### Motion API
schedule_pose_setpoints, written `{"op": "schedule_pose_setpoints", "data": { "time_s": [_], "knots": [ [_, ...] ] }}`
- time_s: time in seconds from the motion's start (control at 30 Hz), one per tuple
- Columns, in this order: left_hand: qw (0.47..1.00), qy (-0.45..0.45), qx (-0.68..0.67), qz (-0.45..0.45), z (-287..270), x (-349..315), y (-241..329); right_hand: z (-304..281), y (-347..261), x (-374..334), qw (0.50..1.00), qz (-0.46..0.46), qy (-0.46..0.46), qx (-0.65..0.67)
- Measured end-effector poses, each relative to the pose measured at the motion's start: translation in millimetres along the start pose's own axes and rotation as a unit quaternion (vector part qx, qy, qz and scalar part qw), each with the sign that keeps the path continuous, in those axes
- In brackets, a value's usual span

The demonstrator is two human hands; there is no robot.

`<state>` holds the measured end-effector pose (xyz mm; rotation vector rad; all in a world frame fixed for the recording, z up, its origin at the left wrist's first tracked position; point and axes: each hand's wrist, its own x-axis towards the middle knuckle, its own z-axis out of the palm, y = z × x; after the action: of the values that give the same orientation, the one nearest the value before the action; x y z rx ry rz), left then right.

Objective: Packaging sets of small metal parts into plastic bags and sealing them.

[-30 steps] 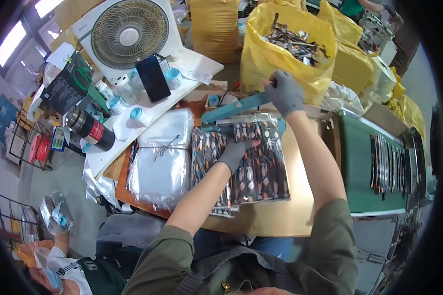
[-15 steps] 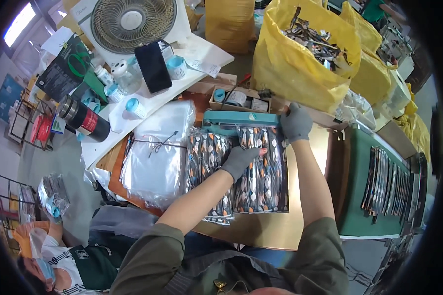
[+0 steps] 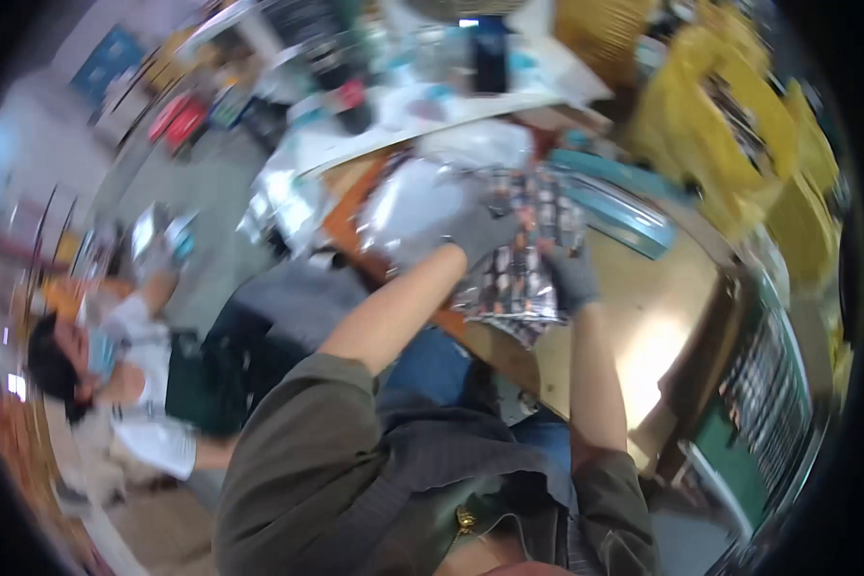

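Observation:
Blurred by motion, a clear-wrapped pack with a dark, orange and white pattern (image 3: 520, 278) is between my gloved hands over the table. My left hand (image 3: 482, 233) is closed at its left side, and its fingers are partly smeared. My right hand (image 3: 570, 271) closes round the right edge, with a bare fingertip showing. Other patterned packs seem to lie beneath it; I cannot separate them. Beyond my right hand is a long teal bag sealer (image 3: 624, 213). To the left of my left hand lies a stack of clear plastic bags (image 3: 408, 216).
A white shelf (image 3: 384, 134) with a phone and bottles stands behind the bags. Yellow sacks (image 3: 677, 125) stand at the far right. More patterned strips (image 3: 768, 384) rest on a green surface to the right. A masked person (image 3: 144, 374) sits at left.
The view has swung left. My right hand has left the end of the sealer and come to the pack's right edge. The sealer's bars look farther apart, and the pack is off it.

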<state>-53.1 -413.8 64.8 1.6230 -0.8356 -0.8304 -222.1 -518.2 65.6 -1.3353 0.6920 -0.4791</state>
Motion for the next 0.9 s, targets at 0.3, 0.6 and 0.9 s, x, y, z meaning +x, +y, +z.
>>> {"op": "schedule_pose_setpoints", "data": {
  "time_s": [0.3, 0.6, 0.9],
  "knots": [
    [0.975, -0.081, -0.141, -0.150, -55, -158, 50, 60, -3, -108, 0.975, 0.079, -0.150, 0.145],
    [0.670, 0.509, 0.472, -0.261, -346, -308, -154, 292, -81, -61, 0.964, -0.085, -0.249, 0.032],
    [0.787, 0.186, 0.377, -0.452, -363, -291, -185, 449, 40, -51, 0.943, -0.233, -0.236, -0.019]
  ]
}}
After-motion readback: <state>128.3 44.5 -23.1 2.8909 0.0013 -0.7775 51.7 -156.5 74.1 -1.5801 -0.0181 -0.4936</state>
